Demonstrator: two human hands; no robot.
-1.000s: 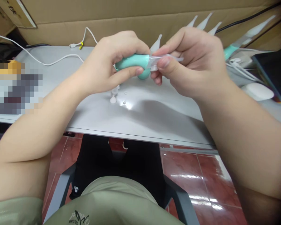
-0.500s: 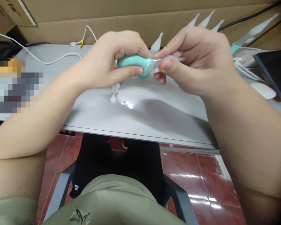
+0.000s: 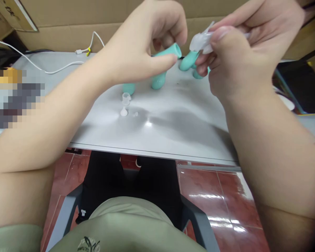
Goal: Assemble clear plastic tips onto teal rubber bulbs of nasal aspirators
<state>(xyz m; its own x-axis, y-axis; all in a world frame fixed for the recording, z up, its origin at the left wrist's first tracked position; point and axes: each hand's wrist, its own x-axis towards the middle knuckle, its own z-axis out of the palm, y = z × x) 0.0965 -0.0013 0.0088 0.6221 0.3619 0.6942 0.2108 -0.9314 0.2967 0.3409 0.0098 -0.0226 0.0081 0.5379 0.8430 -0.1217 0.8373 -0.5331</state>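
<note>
My left hand (image 3: pixel 162 38) is curled around a teal rubber bulb (image 3: pixel 168 52), thumb in front and fingers behind. The bulb's open round neck faces right and upward, with no nozzle in it. To the right, my right hand (image 3: pixel 233 42) pinches a translucent plastic nozzle piece (image 3: pixel 201 42) between thumb and fingers. Its wide end points left, apart from the bulb, and the fingers cover part of it. On the table below lie a small clear plastic cap (image 3: pixel 126 98), a small white cone-shaped piece (image 3: pixel 124 111) and a tiny clear bit (image 3: pixel 136 114).
More teal bulbs, one teal bulb (image 3: pixel 188 62) among them, stand behind my hands. A white cable (image 3: pixel 65 66) runs over the grey table (image 3: pixel 115 134) at left. Cardboard (image 3: pixel 76 21) walls the back. A dark flat device (image 3: pixel 304 84) lies at right.
The nozzle piece has come out of the teal bulb. My right hand has moved up and right with it; my left hand has risen slightly, and the bulb's open neck now shows.
</note>
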